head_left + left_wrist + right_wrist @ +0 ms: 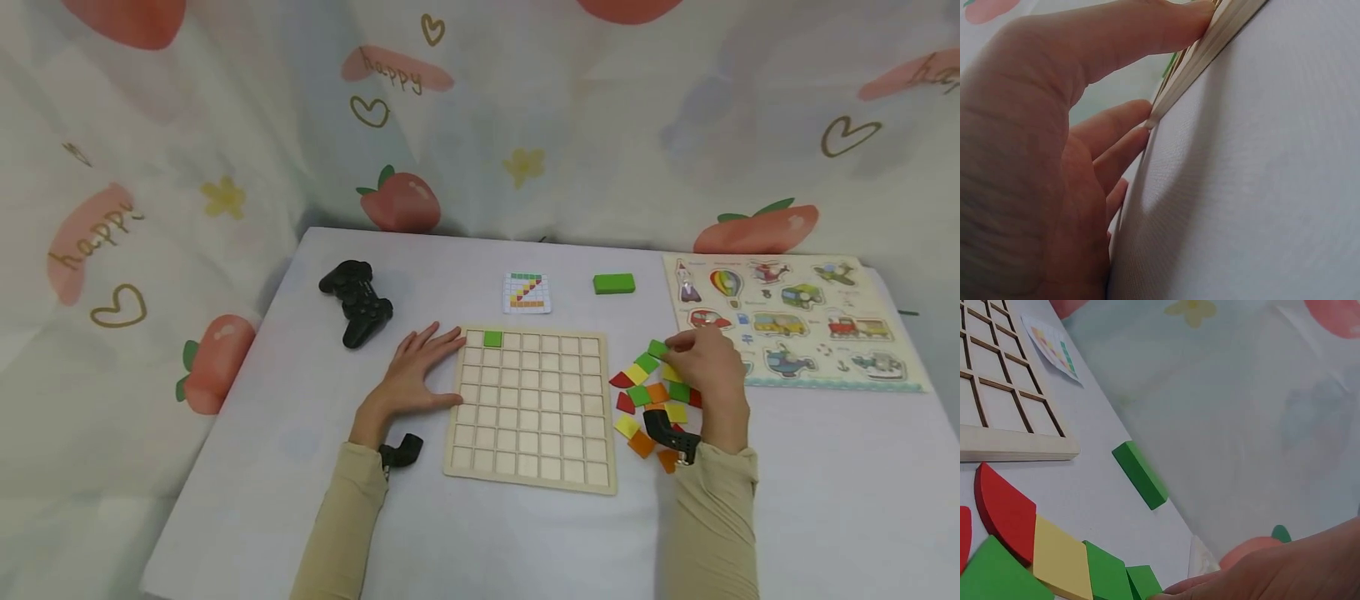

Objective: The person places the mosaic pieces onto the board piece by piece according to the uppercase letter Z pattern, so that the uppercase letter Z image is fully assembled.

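Observation:
A wooden grid board (535, 481) lies mid-table, one green square tile (492, 339) in its top row. My left hand (415, 375) rests at the board's left side, fingers spread, with the thumb and fingertips against its edge (1192, 65). To the right of the board lies a loose pile of green, yellow, orange and red tiles, among them a red quarter-round tile (1007, 512) and a yellow square tile (1060, 556). Over the pile's far side, my right hand (708, 364) pinches a green square tile (657, 348), which looks tilted in the right wrist view; the fingertips are partly hidden there.
Beyond the board lie a small pattern card (527, 293) and a green rectangular block (614, 284). A black game controller (357, 302) sits at the far left. At the far right is a picture puzzle board (795, 325). A printed curtain (600, 167) hangs behind the table.

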The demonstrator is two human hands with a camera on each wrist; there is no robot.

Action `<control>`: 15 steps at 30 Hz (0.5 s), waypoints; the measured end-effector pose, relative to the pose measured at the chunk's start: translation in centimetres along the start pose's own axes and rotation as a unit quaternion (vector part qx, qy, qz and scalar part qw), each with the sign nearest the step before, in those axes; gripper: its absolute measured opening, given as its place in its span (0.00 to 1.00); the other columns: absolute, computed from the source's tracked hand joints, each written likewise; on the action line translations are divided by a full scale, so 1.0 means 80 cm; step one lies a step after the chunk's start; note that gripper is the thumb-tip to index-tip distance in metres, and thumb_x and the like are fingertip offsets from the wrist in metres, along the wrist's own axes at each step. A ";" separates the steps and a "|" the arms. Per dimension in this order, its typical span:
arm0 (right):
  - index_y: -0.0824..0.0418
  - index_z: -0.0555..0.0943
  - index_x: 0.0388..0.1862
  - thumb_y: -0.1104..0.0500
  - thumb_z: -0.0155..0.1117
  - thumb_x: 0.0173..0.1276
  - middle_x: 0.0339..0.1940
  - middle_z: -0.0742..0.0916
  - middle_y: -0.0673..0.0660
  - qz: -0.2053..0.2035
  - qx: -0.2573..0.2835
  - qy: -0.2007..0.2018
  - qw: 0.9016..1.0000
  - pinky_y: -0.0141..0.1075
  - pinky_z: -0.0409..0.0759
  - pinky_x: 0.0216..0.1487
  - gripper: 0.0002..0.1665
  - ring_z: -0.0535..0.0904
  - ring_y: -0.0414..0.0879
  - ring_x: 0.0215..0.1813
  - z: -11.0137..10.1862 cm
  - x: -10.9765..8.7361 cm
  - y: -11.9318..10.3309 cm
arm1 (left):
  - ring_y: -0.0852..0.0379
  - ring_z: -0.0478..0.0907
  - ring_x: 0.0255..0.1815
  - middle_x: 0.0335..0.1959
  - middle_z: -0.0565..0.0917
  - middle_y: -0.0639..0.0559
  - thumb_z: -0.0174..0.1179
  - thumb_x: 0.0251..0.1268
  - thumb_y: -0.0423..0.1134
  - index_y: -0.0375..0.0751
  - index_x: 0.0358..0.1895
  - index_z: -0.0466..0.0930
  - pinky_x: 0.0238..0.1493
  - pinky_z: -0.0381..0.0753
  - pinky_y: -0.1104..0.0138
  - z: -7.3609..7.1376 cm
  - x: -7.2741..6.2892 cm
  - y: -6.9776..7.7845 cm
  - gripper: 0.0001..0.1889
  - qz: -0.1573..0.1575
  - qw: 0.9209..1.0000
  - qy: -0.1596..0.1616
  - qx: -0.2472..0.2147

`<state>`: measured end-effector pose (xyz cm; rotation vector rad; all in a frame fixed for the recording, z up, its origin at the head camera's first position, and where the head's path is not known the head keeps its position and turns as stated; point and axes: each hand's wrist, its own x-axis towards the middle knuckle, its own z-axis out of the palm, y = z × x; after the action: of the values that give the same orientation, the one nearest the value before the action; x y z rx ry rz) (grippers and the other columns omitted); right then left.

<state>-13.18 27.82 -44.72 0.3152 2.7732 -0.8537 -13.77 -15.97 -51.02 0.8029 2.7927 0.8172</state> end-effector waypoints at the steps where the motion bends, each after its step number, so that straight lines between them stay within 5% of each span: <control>1: 0.75 0.81 0.54 0.58 0.63 0.67 0.46 0.82 0.72 -0.004 -0.001 0.000 1.000 0.51 0.75 0.38 0.23 0.74 0.62 0.42 0.000 0.001 -0.001 | 0.52 0.42 0.80 0.78 0.59 0.60 0.67 0.48 0.63 0.53 0.76 0.63 0.77 0.37 0.50 0.000 0.000 -0.001 0.48 -0.002 1.000 0.000 0.001; 15: 0.69 0.81 0.48 0.57 0.61 0.70 0.44 0.82 0.68 -0.005 0.070 0.055 0.996 0.41 0.71 0.37 0.16 0.72 0.59 0.43 0.013 0.002 -0.018 | 0.54 0.41 0.81 0.78 0.58 0.62 0.67 0.48 0.63 0.55 0.76 0.62 0.77 0.36 0.50 0.001 0.000 -0.004 0.48 -0.002 1.000 -0.002 -0.001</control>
<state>-13.57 26.06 -44.83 0.3847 2.8228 -1.0656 -13.92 -16.15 -51.26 0.7988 2.7881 0.8172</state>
